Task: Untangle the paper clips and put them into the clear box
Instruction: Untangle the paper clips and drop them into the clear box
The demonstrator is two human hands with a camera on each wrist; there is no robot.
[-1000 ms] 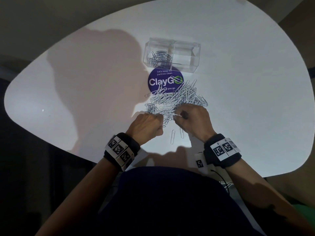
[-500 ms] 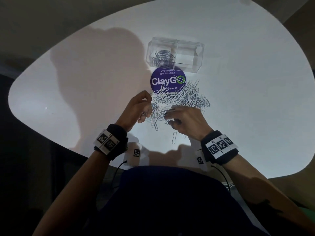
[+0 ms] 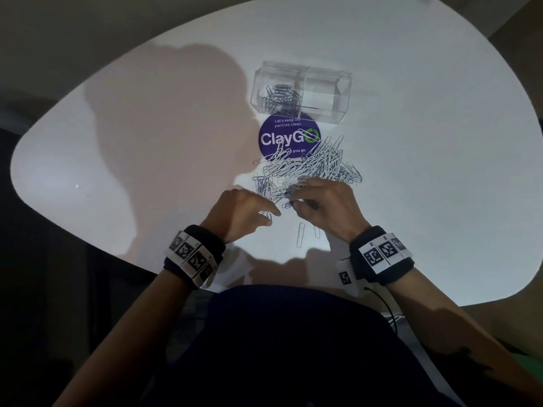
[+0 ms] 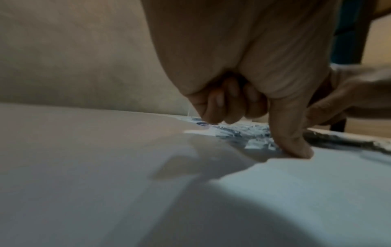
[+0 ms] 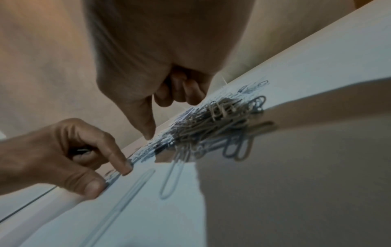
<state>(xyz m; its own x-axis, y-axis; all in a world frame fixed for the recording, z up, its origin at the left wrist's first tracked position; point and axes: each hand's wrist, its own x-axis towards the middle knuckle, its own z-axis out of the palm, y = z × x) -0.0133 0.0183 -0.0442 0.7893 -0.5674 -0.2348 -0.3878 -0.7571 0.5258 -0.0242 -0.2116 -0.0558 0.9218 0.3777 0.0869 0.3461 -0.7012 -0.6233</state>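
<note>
A tangled pile of silver paper clips (image 3: 311, 168) (image 5: 211, 120) lies on the white table, just in front of the clear box (image 3: 338, 113). The box's left compartment holds several clips (image 3: 279, 95); its right compartment looks empty. My left hand (image 3: 271, 217) is at the pile's near-left edge, index finger (image 5: 125, 168) and thumb (image 4: 296, 150) down on the table with a few clips pinched between them. My right hand (image 3: 293, 201) grips the pile's near edge, thumb tip (image 5: 148, 133) pushed into the clips and the other fingers curled.
Two loose clips (image 3: 300, 235) (image 3: 316, 232) lie between my wrists. A round purple ClayGO sticker (image 3: 282, 133) sits between box and pile, partly under clips. A white tag (image 3: 344, 277) and a black cable (image 3: 385, 306) hang at the table's near edge.
My left hand rose toward the sticker's left side, then came back down to the pile's near-left edge. My right hand stayed on the pile's near edge.
</note>
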